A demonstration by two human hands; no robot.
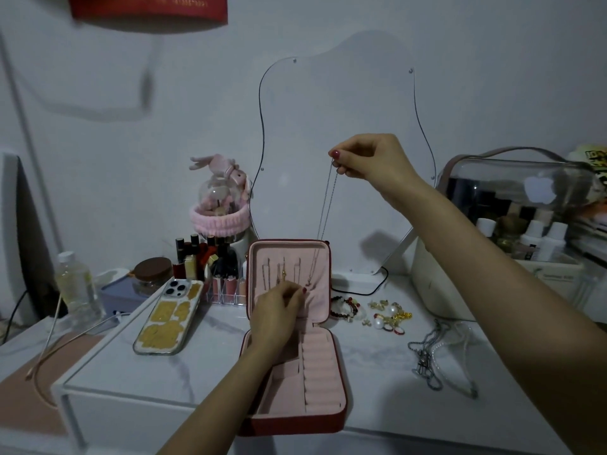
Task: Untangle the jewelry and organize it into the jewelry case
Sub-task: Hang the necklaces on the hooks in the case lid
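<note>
Left hand point(279, 315) touches case point(292, 356); right hand point(371, 159) dangles necklace point(326, 211) above.

1. One case point(289, 326), open, at the table's point(197, 366) front edge.
2. One phone point(169, 316), left of it.
3. One chain point(328, 205), hanging.
4. One bracelet point(345, 308).
5. One bottle point(77, 287), far left.
6. Two hands: left point(279, 310), right point(371, 157).
</note>
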